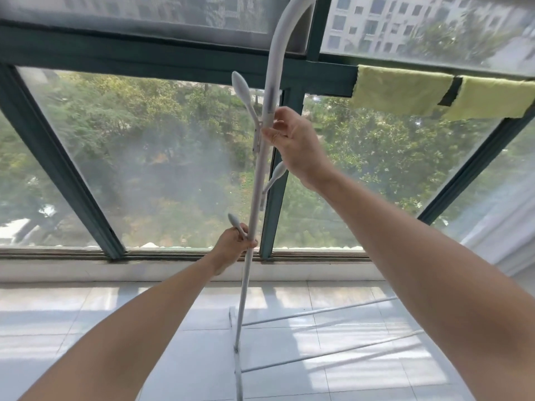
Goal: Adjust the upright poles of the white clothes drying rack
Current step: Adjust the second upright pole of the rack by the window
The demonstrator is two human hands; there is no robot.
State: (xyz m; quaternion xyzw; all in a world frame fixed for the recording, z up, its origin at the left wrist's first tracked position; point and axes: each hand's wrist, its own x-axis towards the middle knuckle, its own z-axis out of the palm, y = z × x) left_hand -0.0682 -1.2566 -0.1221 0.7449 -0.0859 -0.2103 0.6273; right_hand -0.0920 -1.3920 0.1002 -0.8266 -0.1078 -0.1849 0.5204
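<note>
The white drying rack's upright pole (251,215) rises from the floor in the middle of the view and curves away at the top. Small bulb-tipped hooks (241,88) stick out from its sides. My right hand (295,143) grips the pole high up, just below the joint where the thicker upper tube begins. My left hand (236,246) is closed around the thinner lower part, beside a lower hook (234,220). The rack's base bars (318,312) run off to the right across the floor.
A large window with a dark green frame (86,204) fills the wall right behind the pole. Two yellow-green cloths (402,91) hang on the frame at the upper right. A white curtain (503,233) hangs at the right. The floor is pale tile (86,328).
</note>
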